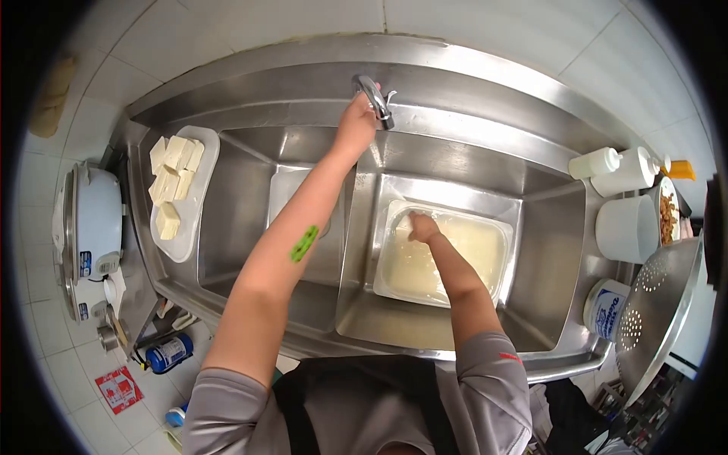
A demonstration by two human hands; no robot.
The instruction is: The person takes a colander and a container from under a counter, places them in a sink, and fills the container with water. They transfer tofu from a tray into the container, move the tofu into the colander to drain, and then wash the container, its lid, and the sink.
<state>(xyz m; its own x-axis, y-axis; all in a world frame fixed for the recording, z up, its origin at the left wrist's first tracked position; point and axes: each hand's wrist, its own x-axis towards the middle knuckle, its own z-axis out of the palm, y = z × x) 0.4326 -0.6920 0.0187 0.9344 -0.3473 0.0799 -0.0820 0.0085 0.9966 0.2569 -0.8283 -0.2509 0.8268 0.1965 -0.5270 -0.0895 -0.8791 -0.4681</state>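
My left hand [358,121] is at the chrome faucet [371,92] behind the double sink, its fingers partly hidden behind the metal. In the right basin [546,265] sits a rectangular white tub [497,227] of pale, cloudy liquid with light yellowish contents. My right hand [423,227] reaches into the tub near its back left part, fingertips at or under the surface; whether they hold anything is hidden. On the left ledge, a white tray [191,227] carries several cream-coloured blocks [168,220].
Squeeze bottles [595,163], a white container [626,227], a labelled tub [607,309] and a large metal colander [660,311] line the right side. Left of the sink stands a light blue appliance [98,220]. The left basin [235,182] holds a pale flat item.
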